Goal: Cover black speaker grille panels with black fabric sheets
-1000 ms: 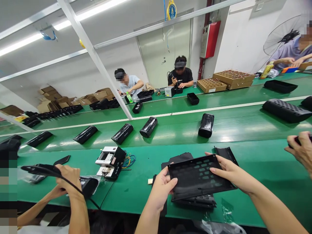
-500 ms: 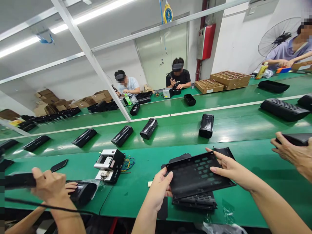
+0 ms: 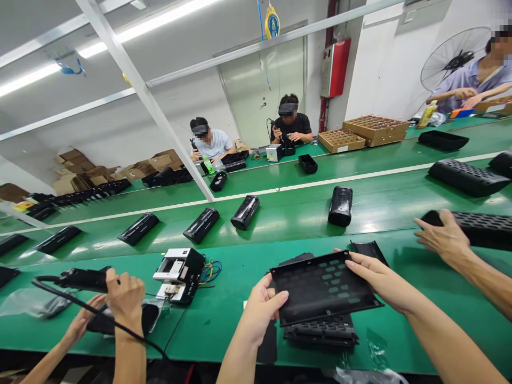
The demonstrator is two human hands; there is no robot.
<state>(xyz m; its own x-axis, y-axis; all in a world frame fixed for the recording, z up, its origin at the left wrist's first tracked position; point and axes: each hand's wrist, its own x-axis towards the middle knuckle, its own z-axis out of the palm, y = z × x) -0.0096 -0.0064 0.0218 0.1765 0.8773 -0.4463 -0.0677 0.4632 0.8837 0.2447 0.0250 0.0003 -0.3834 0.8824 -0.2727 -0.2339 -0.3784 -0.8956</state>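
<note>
Near the front edge of the green bench [image 3: 224,320], left hand [image 3: 262,312] and right hand [image 3: 374,277] grip opposite short ends of a flat black perforated plastic panel [image 3: 324,288], long axis left-right, above a black slotted housing [image 3: 320,332]

Perforated panel [image 3: 324,288] sits betw. both hands, over a stack of prob. similar parts [image 3: 320,330] on the tabletop [image 3: 224,314]; wired unit [image 3: 180,269] to its left, upright housing [image 3: 340,205] behind.

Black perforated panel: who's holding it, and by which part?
Both hands hold the black perforated panel: the left hand grips its near-left corner, the right hand its right edge, above a stack of panels.
</note>
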